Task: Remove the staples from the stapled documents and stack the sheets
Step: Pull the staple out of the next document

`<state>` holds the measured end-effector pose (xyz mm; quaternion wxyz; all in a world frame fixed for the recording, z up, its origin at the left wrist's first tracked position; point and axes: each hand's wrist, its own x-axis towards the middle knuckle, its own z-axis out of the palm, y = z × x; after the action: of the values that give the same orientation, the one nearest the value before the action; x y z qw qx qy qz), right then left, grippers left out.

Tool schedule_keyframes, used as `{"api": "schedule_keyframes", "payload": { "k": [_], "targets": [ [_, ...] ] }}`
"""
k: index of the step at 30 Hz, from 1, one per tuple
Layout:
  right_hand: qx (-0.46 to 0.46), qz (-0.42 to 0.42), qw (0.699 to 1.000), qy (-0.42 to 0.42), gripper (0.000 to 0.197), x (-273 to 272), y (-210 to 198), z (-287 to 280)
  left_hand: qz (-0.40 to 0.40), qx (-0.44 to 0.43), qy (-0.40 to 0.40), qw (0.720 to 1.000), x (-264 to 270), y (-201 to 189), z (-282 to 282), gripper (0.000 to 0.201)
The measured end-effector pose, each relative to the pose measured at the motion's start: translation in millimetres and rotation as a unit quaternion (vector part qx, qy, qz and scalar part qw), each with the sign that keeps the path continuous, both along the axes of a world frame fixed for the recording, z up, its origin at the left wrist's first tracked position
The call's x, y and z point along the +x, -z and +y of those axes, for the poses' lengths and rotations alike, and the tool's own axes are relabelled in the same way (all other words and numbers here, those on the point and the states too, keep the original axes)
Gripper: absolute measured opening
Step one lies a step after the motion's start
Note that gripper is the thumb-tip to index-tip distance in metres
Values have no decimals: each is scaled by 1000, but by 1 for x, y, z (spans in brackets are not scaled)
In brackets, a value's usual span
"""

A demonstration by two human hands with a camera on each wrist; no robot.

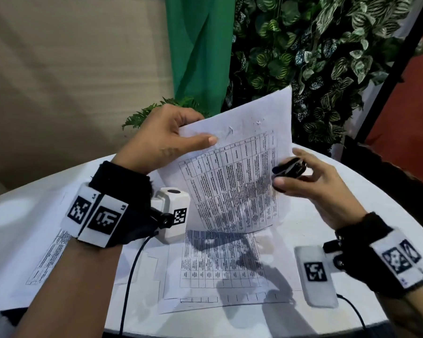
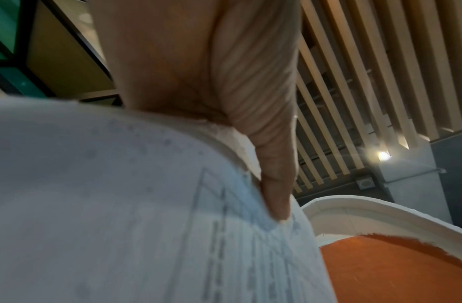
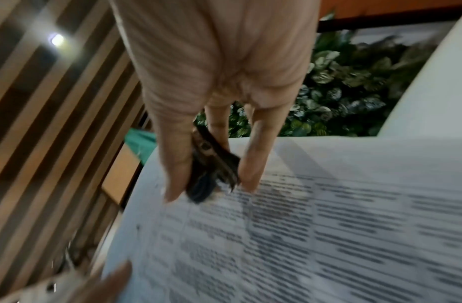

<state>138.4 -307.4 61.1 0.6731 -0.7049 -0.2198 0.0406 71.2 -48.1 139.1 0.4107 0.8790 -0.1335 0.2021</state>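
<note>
Left fingers [image 1: 200, 140] are pinching the top corner of a sheet [image 1: 242, 167], thumb on the printed face and the rest curled behind, so my left hand [image 1: 161, 140] has it lifted off the worktop [image 1: 352, 215] and tilted up toward me. From the left wrist cam the thumb is pressed flat on the paper right by the table grid. There are little torn staple holes along the sheet's top margin, just beside that thumb.

Right fingers [image 1: 282, 184] are narrow, wrapped round a black staple remover [image 1: 289, 167], which sits right at the sheet's right edge; right wrist cam is blurry but one fingertip seems to touch the paper. Right hand [image 1: 313, 184] hovers above the worktop.

Under the raised sheet, more printed sheets [image 1: 220, 264] lie flat on the white round worktop, overlapping loosely, with another page [image 1: 47, 257] off to the left.
</note>
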Motion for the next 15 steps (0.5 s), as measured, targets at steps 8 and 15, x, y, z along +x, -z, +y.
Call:
{"api": "schedule_keyframes", "payload": {
  "k": [8,15],
  "targets": [
    [61,16,990,-124,75,5,-16,7,-88,68,-2,994,-3,-7,7,13],
    [108,-29,989,-99,61,2,-38,8,-92,-50,-108,989,-13,-18,52,57]
  ]
}}
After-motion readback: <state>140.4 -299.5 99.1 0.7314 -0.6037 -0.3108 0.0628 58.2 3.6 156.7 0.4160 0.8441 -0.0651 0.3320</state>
